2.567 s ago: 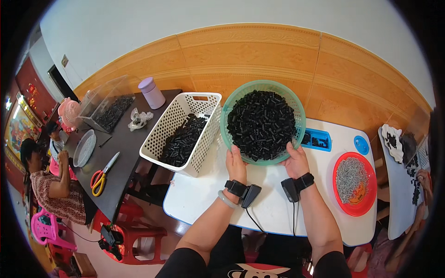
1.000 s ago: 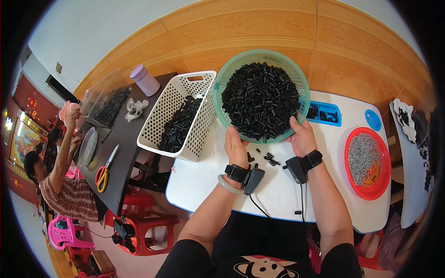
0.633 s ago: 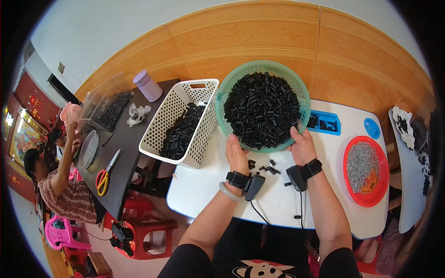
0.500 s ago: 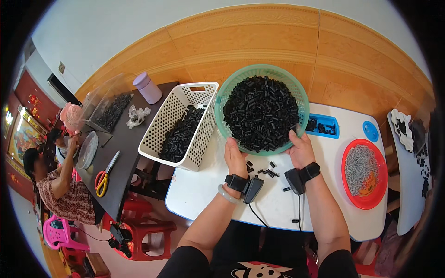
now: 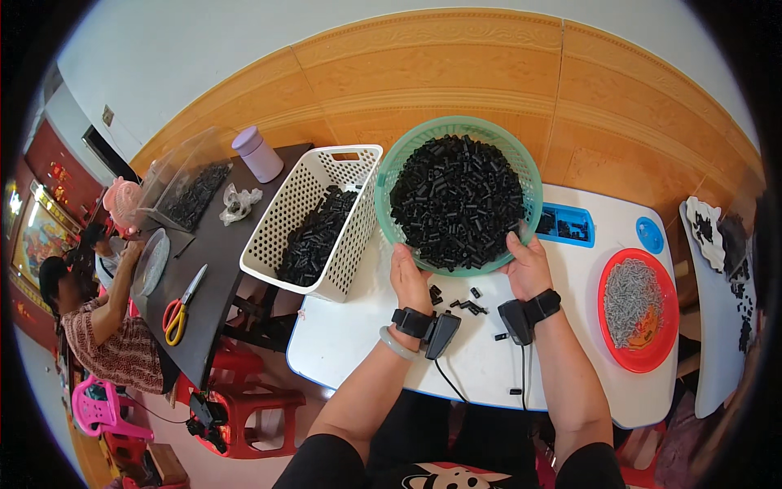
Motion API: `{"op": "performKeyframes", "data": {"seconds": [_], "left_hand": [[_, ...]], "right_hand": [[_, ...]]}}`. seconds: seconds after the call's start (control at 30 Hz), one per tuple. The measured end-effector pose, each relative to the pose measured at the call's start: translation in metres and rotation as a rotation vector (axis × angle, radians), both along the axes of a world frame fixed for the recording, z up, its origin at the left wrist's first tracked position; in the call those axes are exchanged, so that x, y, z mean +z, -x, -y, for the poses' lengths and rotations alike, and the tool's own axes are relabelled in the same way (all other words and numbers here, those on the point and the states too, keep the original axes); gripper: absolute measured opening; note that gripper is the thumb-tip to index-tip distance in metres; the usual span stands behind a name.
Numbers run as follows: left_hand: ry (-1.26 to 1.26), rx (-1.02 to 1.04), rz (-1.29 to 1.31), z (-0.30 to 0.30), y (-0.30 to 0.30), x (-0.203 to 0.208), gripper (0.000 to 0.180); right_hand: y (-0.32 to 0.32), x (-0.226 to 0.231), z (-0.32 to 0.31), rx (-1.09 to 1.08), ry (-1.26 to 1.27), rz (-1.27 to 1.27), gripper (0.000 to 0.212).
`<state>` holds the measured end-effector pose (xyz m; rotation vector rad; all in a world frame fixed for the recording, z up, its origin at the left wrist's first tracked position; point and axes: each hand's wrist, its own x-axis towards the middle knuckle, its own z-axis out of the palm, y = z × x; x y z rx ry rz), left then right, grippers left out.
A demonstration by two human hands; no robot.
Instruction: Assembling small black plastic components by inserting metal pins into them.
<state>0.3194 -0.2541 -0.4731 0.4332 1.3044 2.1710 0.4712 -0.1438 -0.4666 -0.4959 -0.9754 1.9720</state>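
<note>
Both of my hands grip the near rim of a round green plastic basket (image 5: 386, 159). It is heaped with small black cylindrical parts (image 5: 458, 200) and sits tilted at the far side of the white table (image 5: 375, 338). My left hand (image 5: 410, 279) is at its near left, the thumb on the rim and the fingers partly hidden. My right hand (image 5: 528, 267) mirrors it at the near right, thumb up over the edge. A few loose black parts (image 5: 471, 306) lie on the table between my wrists.
A white perforated basket (image 5: 346, 269) of black parts stands at left. To the right are a blue tray (image 5: 580, 226), a blue lid (image 5: 649, 233) and a red plate (image 5: 664, 346) of grey screw-like pieces. Scissors (image 5: 181, 312) lie on the dark table, where another person (image 5: 114, 326) sits.
Almost nothing differs. The whole view has shifted slightly, and both hands keep the same grip on the green basket.
</note>
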Motion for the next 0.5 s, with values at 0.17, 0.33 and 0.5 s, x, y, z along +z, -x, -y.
{"op": "performKeyframes", "data": {"seconds": [0.17, 0.33, 0.5], "left_hand": [[0.033, 0.006, -0.028, 0.001, 0.003, -0.005, 0.048], [0.05, 0.001, -0.047, 0.0, 0.0, 0.001, 0.051], [0.039, 0.017, -0.054, 0.001, -0.002, 0.006, 0.051]], "right_hand": [[0.0, -0.001, -0.001, 0.001, -0.016, 0.008, 0.036], [-0.001, -0.002, -0.001, -0.026, -0.004, 0.013, 0.038], [-0.001, 0.003, 0.002, -0.013, 0.013, -0.014, 0.038]]}}
